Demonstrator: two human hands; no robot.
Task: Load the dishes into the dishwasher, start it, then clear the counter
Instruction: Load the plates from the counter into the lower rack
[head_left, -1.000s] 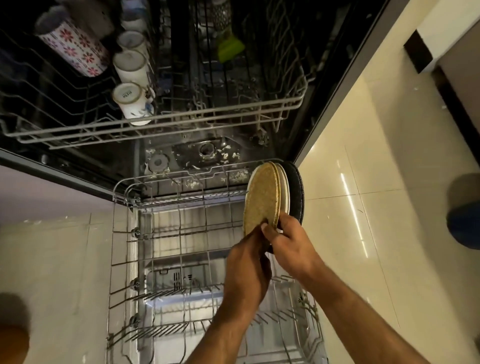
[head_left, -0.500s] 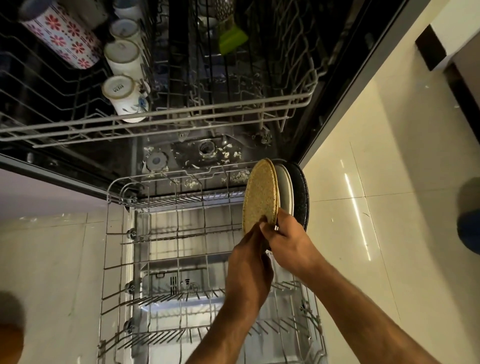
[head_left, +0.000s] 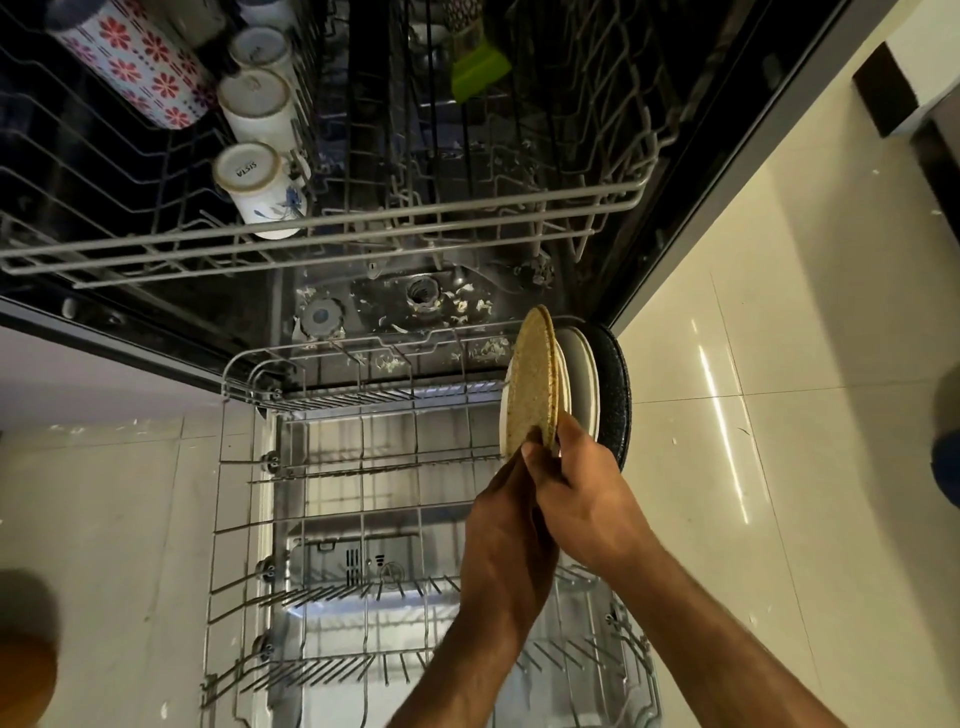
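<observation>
Lower rack (head_left: 332, 525) bare beside plates (head_left: 535, 384)

Two bare forearms come into view from the bottom edge, each ending in a bare hand: the left hand (head_left: 506, 525) and the right hand (head_left: 587, 499). No sleeve covers either forearm as far as the frame shows. No ring, watch, band or glove shows on either hand or wrist. Fine hair shows along the right forearm.

Glossy cream floor tiles (head_left: 779, 338); light streak reflected.
</observation>
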